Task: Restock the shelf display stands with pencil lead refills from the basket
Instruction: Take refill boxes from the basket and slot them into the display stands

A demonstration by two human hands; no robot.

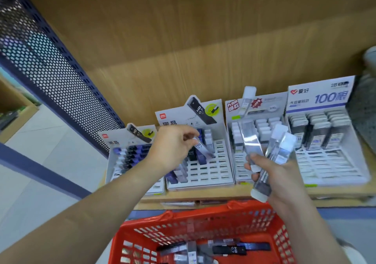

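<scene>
Several white display stands line the wooden shelf. My left hand [173, 145] pinches a grey HB 0.7 lead refill [202, 148], tilted over the slotted grid of the second stand [205, 172], which has dark and purple refills in its left slots. My right hand [270, 174] grips a fanned bunch of clear lead refill tubes [274, 152] with white caps in front of the third stand [258, 125]. Below, the red basket [179, 221] holds several more black and grey refills [230, 250].
The leftmost stand [126, 156] is full of purple and black refills. At the far right is a stand marked 100 [325, 137] with dark boxes. A blue perforated metal panel [50, 70] closes the shelf's left side. The shelf's front edge [223, 195] lies just above the basket.
</scene>
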